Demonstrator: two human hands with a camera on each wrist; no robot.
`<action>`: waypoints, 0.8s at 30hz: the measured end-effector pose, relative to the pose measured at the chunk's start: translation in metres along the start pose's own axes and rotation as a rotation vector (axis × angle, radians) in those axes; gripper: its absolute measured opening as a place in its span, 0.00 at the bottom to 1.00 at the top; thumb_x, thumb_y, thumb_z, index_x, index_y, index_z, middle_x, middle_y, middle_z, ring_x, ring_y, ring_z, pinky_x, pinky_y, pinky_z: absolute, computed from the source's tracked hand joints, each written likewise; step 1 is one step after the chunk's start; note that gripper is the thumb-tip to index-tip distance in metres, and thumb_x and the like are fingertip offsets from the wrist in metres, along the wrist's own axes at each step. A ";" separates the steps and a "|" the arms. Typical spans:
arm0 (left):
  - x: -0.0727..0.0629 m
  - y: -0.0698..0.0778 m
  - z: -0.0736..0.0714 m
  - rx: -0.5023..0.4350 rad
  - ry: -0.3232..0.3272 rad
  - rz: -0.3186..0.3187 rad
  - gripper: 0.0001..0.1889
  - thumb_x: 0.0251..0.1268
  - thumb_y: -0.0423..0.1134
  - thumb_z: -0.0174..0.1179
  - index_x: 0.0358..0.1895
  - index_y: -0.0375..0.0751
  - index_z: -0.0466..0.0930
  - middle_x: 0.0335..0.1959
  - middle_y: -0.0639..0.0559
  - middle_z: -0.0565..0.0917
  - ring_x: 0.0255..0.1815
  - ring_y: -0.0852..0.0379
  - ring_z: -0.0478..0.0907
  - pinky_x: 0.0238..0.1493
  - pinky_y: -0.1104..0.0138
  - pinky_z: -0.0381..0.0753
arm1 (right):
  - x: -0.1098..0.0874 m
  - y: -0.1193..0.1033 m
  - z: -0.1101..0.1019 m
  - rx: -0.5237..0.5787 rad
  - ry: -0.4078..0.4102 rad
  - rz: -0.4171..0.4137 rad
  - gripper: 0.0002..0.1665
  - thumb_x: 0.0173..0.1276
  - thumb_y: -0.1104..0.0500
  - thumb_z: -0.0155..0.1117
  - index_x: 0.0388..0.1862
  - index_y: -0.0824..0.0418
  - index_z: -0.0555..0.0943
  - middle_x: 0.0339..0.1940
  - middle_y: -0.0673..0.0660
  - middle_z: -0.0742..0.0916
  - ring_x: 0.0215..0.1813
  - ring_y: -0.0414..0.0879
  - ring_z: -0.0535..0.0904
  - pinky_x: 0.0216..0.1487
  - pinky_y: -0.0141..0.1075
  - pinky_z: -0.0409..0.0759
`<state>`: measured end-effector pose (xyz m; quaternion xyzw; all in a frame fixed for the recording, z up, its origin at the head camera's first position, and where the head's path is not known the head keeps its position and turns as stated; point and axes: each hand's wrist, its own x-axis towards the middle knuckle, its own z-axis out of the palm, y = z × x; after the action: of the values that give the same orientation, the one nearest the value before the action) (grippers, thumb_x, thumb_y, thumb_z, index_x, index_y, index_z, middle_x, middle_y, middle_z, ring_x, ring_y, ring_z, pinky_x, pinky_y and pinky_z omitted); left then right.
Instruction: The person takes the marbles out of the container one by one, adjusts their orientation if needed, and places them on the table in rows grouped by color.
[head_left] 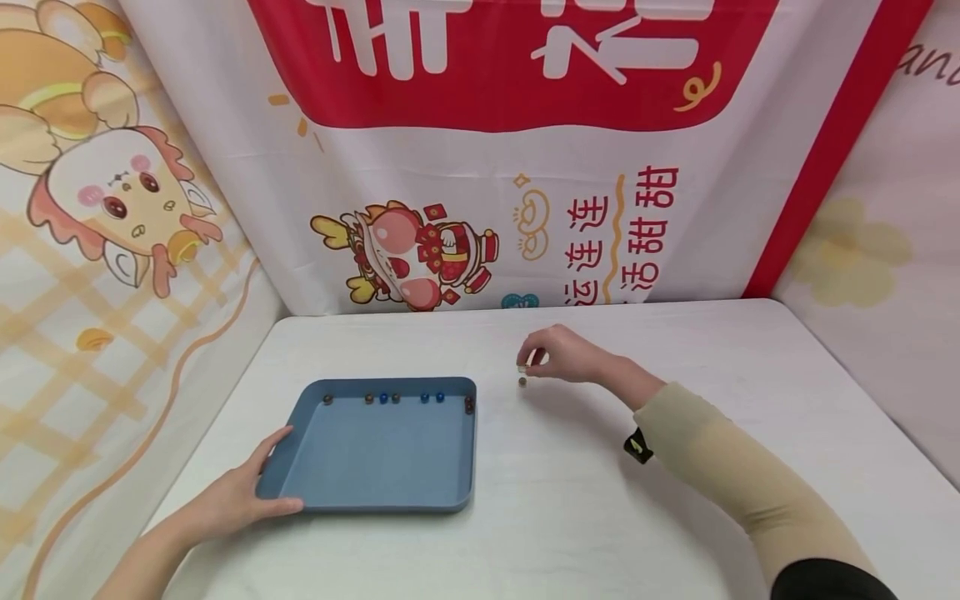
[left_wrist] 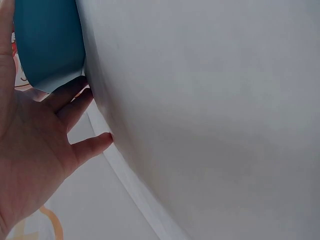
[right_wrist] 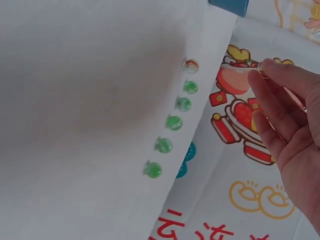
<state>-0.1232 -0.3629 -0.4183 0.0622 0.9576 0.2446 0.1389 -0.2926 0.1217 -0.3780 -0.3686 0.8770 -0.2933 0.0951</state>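
Note:
My right hand [head_left: 564, 354] is above the table right of the tray. Between thumb and index fingertips it pinches a small glass marble [right_wrist: 262, 70]. Just below those fingertips, another marble [head_left: 522, 382] lies on the table. In the right wrist view, a clear marble with an orange swirl [right_wrist: 191, 66] heads a row of several green-swirled marbles [right_wrist: 174, 123]; in the head view the hand seems to cover the green ones. My left hand [head_left: 228, 498] touches the left side of a blue-grey tray [head_left: 386, 450], thumb at its front corner, fingers extended and spread. Blue marbles [head_left: 384, 398] and brown marbles [head_left: 327, 400] lie along its back wall.
White cloth covers the table [head_left: 600, 533]. Printed cloth hangs behind it [head_left: 420, 167] and at both sides. A black object [head_left: 638, 447] shows at the right sleeve's cuff.

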 end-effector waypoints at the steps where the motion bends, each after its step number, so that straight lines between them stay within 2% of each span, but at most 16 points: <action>1: 0.000 0.000 0.000 0.001 0.000 0.000 0.60 0.51 0.61 0.70 0.77 0.42 0.38 0.66 0.16 0.58 0.59 0.22 0.67 0.50 0.40 0.71 | -0.001 0.003 0.000 0.002 0.002 0.003 0.07 0.64 0.65 0.69 0.42 0.60 0.86 0.40 0.51 0.87 0.40 0.41 0.81 0.44 0.35 0.79; 5: 0.000 -0.001 0.000 0.001 0.000 0.006 0.60 0.51 0.60 0.70 0.77 0.42 0.38 0.65 0.16 0.59 0.59 0.22 0.67 0.49 0.40 0.71 | -0.002 0.013 0.003 0.003 0.002 0.018 0.09 0.64 0.67 0.67 0.43 0.64 0.86 0.41 0.55 0.87 0.41 0.42 0.81 0.46 0.38 0.79; 9: -0.001 -0.002 0.001 -0.003 0.000 0.003 0.60 0.51 0.60 0.70 0.77 0.42 0.37 0.65 0.15 0.59 0.60 0.22 0.66 0.50 0.39 0.71 | -0.003 0.023 0.007 0.002 -0.005 0.055 0.09 0.64 0.68 0.67 0.44 0.65 0.85 0.42 0.56 0.87 0.41 0.44 0.81 0.46 0.39 0.78; 16: 0.001 -0.002 0.001 0.005 0.002 0.002 0.60 0.51 0.60 0.70 0.77 0.42 0.37 0.63 0.14 0.60 0.59 0.22 0.67 0.50 0.39 0.70 | -0.002 0.038 0.013 -0.019 -0.001 0.111 0.08 0.63 0.67 0.68 0.42 0.63 0.85 0.40 0.51 0.86 0.40 0.43 0.80 0.45 0.37 0.78; 24: 0.001 -0.002 0.001 0.000 0.007 0.004 0.60 0.51 0.60 0.71 0.77 0.42 0.38 0.65 0.15 0.58 0.60 0.21 0.66 0.50 0.38 0.70 | 0.001 0.047 0.023 -0.022 -0.044 0.105 0.07 0.61 0.68 0.69 0.38 0.61 0.84 0.37 0.51 0.85 0.39 0.42 0.79 0.44 0.36 0.78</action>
<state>-0.1240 -0.3640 -0.4206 0.0633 0.9580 0.2449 0.1351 -0.3124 0.1368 -0.4239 -0.3295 0.8960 -0.2699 0.1256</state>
